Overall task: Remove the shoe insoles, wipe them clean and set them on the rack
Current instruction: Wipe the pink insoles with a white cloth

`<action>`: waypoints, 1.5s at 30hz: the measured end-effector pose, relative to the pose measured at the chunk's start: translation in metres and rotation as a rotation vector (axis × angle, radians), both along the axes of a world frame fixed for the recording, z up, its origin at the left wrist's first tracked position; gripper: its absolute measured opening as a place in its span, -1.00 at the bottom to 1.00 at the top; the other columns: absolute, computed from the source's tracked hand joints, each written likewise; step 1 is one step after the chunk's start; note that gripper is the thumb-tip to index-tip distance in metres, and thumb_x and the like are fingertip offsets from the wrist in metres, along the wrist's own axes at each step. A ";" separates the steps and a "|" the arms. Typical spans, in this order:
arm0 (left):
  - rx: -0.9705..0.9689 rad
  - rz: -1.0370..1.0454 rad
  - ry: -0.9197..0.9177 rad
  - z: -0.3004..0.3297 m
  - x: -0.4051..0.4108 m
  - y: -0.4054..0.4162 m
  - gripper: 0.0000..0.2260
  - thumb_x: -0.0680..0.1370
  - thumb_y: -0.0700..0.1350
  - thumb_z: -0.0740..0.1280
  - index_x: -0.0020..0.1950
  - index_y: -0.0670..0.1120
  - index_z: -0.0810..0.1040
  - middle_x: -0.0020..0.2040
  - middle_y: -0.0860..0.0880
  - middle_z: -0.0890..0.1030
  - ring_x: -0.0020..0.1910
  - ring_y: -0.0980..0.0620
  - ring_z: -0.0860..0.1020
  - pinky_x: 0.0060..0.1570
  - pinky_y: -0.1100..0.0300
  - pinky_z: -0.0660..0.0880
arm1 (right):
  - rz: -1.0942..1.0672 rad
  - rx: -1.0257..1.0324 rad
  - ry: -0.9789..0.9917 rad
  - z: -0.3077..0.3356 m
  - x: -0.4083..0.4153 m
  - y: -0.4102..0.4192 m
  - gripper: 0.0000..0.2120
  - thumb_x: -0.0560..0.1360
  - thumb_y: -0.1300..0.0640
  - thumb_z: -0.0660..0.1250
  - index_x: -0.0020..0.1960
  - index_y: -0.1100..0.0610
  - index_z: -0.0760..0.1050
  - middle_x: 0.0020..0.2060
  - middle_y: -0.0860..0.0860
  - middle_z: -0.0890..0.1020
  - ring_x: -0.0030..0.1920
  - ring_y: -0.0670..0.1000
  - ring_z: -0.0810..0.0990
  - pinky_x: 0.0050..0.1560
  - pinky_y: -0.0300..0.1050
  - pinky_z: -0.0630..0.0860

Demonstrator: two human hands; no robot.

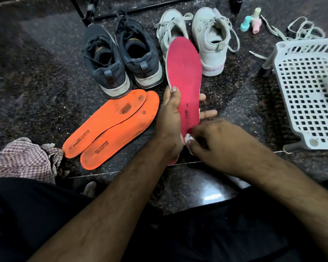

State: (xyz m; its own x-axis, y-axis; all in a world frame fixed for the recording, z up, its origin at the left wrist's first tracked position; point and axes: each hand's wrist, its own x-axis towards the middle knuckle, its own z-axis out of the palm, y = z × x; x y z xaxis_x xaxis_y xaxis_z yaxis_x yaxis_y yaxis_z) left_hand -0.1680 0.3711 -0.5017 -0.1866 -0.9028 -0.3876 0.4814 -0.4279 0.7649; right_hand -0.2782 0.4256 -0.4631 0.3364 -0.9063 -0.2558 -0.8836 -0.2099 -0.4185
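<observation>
the left hand (169,118) gripped the pink insole (185,80) from beneath, raised above the floor beside the white sneakers (193,38). the right hand (212,142) pinched a small white wipe (188,138) at its heel. hard rubbing could bend the unsupported toe or twist it loose.

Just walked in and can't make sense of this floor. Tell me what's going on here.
A person is cleaning shoe insoles. The left hand holds a pink insole up, while the right hand rubs its heel end with a small white wipe. Two orange insoles lie on the floor by the dark shoes. The white rack holds no insoles yet.
</observation>
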 end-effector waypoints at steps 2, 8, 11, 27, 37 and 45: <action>-0.009 -0.002 -0.003 0.000 0.001 -0.002 -0.74 0.73 0.05 0.07 0.38 -0.01 0.32 0.00 -0.19 0.64 -0.25 -0.26 0.66 -0.19 -0.16 0.62 | -0.036 0.018 0.096 -0.002 -0.009 -0.003 -0.72 0.54 -0.15 0.19 -0.08 0.03 0.55 -0.08 0.07 0.64 0.01 0.16 0.63 0.00 0.06 0.60; -0.081 -0.005 -0.127 -0.011 -0.008 0.002 -0.80 0.70 -0.20 0.18 0.31 -0.06 0.43 -0.06 -0.10 0.66 -0.19 0.00 0.61 -0.15 0.15 0.59 | -0.250 -0.213 0.056 -0.005 -0.023 -0.025 -0.73 0.55 -0.11 0.25 -0.03 0.07 0.57 -0.07 0.12 0.60 0.04 0.20 0.58 0.01 0.03 0.51; -0.060 -0.028 -0.133 -0.013 -0.011 0.003 -0.72 0.69 -0.21 0.19 0.40 -0.08 0.43 0.11 -0.09 0.63 0.01 0.00 0.60 0.10 0.10 0.55 | -0.244 -0.294 0.054 -0.006 -0.018 -0.028 -0.72 0.56 -0.10 0.22 -0.06 0.10 0.55 -0.12 0.10 0.57 -0.01 0.19 0.57 -0.05 0.02 0.50; -0.005 -0.284 -0.102 -0.002 -0.018 0.019 -0.74 0.70 0.05 0.15 0.40 0.13 0.37 0.08 0.02 0.67 -0.20 -0.12 0.67 -0.41 -0.05 0.59 | -0.348 -0.320 0.012 -0.006 -0.039 -0.045 -0.73 0.53 -0.10 0.26 -0.10 0.10 0.54 -0.13 0.16 0.61 -0.08 0.24 0.60 -0.08 0.07 0.54; 0.072 -0.162 -0.133 -0.004 -0.015 0.012 -0.70 0.69 -0.01 0.21 0.39 -0.06 0.43 -0.06 -0.10 0.65 -0.23 -0.01 0.64 -0.21 0.05 0.62 | -0.046 -0.131 -0.092 -0.005 -0.027 -0.027 -0.59 0.32 -0.29 0.05 -0.24 0.01 0.47 -0.32 -0.06 0.53 -0.25 0.11 0.57 -0.15 0.07 0.58; 0.208 -0.424 -0.045 0.007 -0.013 0.017 -0.43 0.62 0.35 -0.03 0.21 -0.01 0.57 -0.06 -0.09 0.69 -0.17 -0.11 0.65 -0.25 0.05 0.62 | -0.223 -0.393 -0.042 -0.006 -0.043 -0.047 -0.69 0.50 -0.18 0.18 -0.12 0.04 0.52 -0.19 0.07 0.56 -0.15 0.18 0.58 -0.12 0.06 0.55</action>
